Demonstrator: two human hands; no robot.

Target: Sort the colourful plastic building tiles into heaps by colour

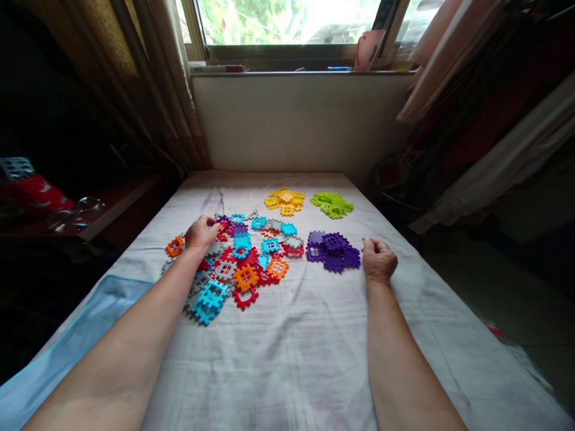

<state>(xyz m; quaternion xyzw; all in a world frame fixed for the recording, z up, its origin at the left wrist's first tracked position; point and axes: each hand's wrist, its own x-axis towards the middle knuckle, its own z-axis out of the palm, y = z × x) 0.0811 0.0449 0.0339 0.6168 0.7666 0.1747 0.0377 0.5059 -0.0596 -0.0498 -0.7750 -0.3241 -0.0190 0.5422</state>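
A mixed heap of plastic interlocking tiles point(242, 242) in blue, red, orange and grey lies left of centre on the cloth. At its far left edge my left hand point(200, 232) is closed in a pinch, its fingertips at a purple interlocking tile point(223, 222) near orange ones. A separate pile of purple tiles point(333, 251) lies right of the heap. Just beside that pile rests my right hand point(378, 260), fingers curled in, with nothing seen in them. Farther back are a pile of yellow tiles point(284, 201) and a pile of lime green tiles point(332, 205).
A pale sheet point(291, 359) covers the surface, with a blue cloth point(112, 299) at its left edge. The wall point(296, 120) and window sill bound the back; a pink cup point(368, 50) stands on the sill. Curtains point(157, 78) hang left, clothes point(507, 149) right.
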